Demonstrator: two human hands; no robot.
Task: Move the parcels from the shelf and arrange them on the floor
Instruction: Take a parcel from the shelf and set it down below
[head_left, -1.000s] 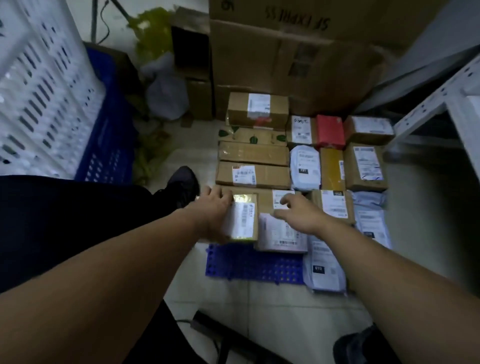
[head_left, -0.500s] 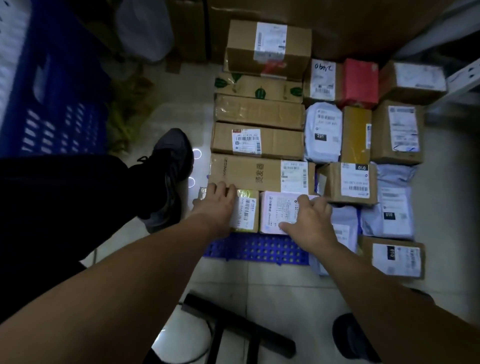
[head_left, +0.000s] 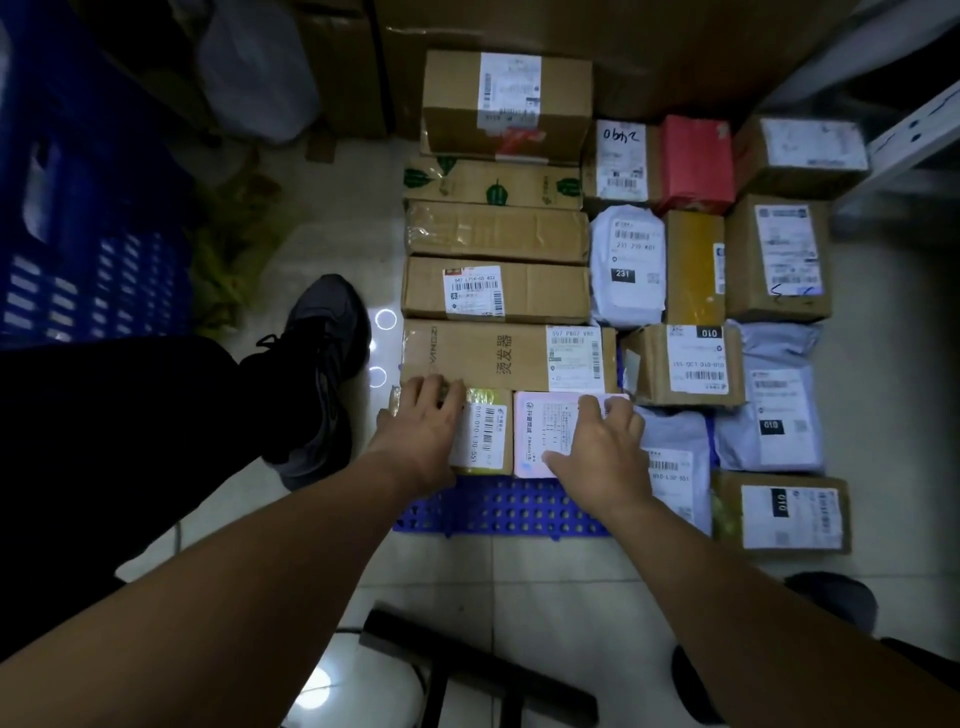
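Pushing too hard could leave the long carton (head_left: 498, 356) just beyond knocked askew (its row is tightly packed). On the floor's blue mat (head_left: 498, 512), the pale pink parcel (head_left: 545, 431) is pressed under the right hand (head_left: 602, 447), and the small taped box (head_left: 485, 431) to its left under the left hand (head_left: 423, 431); fingers lie flat, nothing gripped.
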